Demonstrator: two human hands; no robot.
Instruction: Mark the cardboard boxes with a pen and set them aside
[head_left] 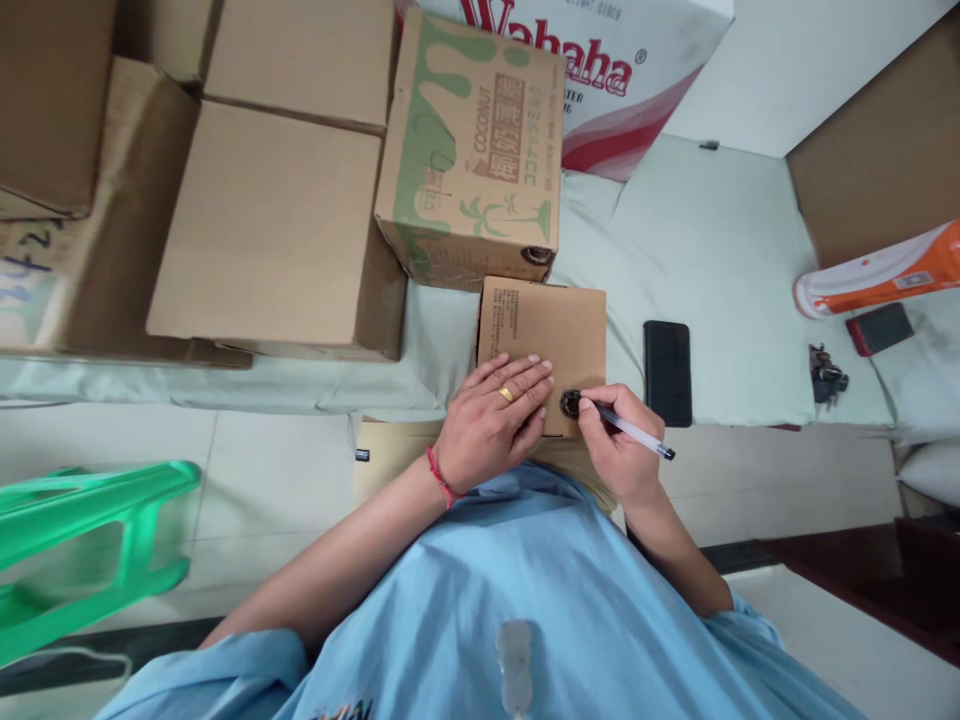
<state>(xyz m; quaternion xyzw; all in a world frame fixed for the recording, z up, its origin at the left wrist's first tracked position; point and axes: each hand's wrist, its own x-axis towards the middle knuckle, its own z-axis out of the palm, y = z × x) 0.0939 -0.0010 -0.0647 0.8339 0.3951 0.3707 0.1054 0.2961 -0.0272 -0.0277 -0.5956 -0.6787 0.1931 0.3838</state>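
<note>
On small box (566,330) | left hand (491,415) flat, hiding near corner | right hand (624,448) pinching pen (636,432) | nib lost against black patch (570,404)

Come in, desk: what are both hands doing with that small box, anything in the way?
Left hand: palm-down on small box. Right hand: gripping pen, tip at dark round patch. Coconut box just beyond; nothing seen blocking pen.
</note>
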